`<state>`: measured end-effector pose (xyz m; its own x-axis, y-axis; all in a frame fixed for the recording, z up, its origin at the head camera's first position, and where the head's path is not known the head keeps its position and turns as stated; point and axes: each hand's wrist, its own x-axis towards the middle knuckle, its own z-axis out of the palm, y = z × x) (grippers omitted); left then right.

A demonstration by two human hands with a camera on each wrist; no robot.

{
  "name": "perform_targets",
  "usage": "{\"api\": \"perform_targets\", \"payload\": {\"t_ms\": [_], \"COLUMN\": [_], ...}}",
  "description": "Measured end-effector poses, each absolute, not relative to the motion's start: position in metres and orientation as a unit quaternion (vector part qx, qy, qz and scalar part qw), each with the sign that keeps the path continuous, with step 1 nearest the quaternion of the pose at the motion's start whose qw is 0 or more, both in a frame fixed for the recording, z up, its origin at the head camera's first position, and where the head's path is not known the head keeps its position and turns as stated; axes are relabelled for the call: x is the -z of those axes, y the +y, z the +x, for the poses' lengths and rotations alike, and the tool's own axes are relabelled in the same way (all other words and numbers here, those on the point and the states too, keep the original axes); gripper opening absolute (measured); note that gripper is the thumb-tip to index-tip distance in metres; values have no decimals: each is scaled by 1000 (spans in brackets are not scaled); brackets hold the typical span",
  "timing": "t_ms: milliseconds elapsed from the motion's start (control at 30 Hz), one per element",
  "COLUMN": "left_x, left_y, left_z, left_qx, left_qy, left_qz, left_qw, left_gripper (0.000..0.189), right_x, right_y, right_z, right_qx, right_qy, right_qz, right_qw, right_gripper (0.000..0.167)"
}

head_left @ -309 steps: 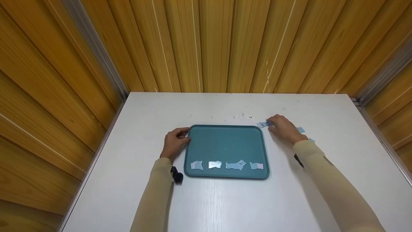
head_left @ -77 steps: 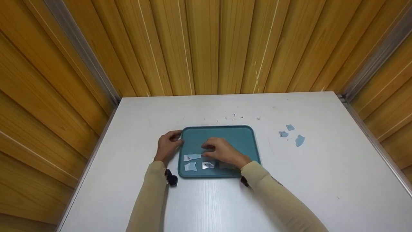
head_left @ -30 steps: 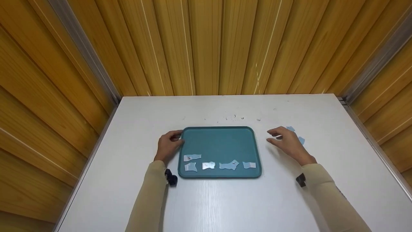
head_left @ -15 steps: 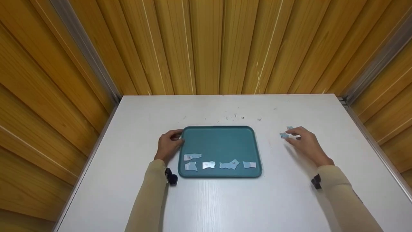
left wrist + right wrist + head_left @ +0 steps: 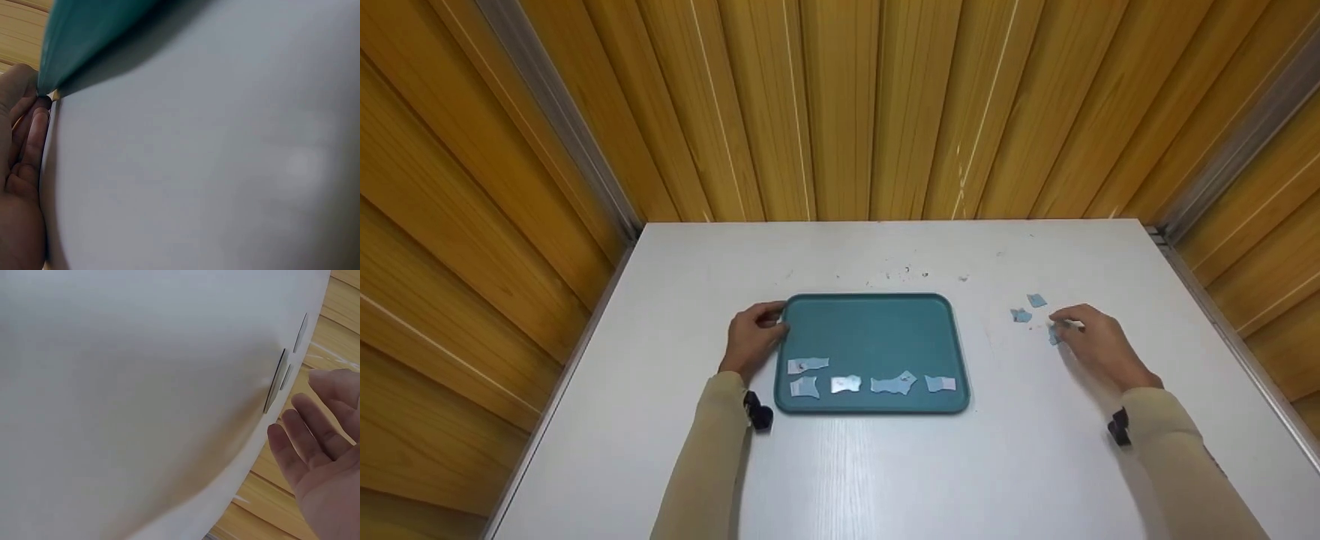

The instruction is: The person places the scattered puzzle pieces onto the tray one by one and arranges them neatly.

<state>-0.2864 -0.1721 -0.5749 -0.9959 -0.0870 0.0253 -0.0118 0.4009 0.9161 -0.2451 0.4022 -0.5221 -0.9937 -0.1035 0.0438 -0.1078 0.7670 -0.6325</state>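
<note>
At the right side of a white counter [image 5: 877, 480], a person's right hand [image 5: 1099, 345] is hovering by a pale-blue fragment [image 5: 1053, 337], the nearest of three lying in a loose cluster. The right fingers are curving loosely with gaps between them and are appearing to pinch nothing; the wrist view is showing the tips standing apart from the piece. A second fragment [image 5: 1021, 316] and a third fragment [image 5: 1036, 300] are lying close by, toward the far side.

The left hand [image 5: 754, 337] is steadying a teal tray [image 5: 870, 330], thumb and fingers pinching its left edge near the far corner. Along the near part of the tray, a front row of four pieces [image 5: 894, 383] is lying spaced out, with a fifth piece [image 5: 808, 365] sitting just behind the leftmost.

Seen edge-on, the fragment is looking thin and flat, and is probably light and stiff rather than soft. Glare on one tray piece is suggesting a smooth, slippery face. The irregular outline is hinting at something brittle, perhaps with sharp corners, so a gentle pinch across two opposite edges is seeming safer than pressing on the face; lying so flat, it is offering little edge to get under.
</note>
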Motion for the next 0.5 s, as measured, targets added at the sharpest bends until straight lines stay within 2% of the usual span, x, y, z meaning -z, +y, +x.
{"api": "perform_targets", "payload": {"t_ms": [167,500], "left_x": [577,577], "left_y": [-172,-172], "left_z": [-287,-287], "left_qx": [547,552], "left_qy": [-836,-832], "left_qz": [26,25], "left_qw": [42,43], "left_gripper": [40,41], "right_x": [526,528], "right_y": [407,405], "right_z": [-245,-248], "right_qx": [-334,-320], "right_qy": [-941,-943], "right_qz": [57,83], "right_qw": [-17,-14], "right_gripper": [32,34]}}
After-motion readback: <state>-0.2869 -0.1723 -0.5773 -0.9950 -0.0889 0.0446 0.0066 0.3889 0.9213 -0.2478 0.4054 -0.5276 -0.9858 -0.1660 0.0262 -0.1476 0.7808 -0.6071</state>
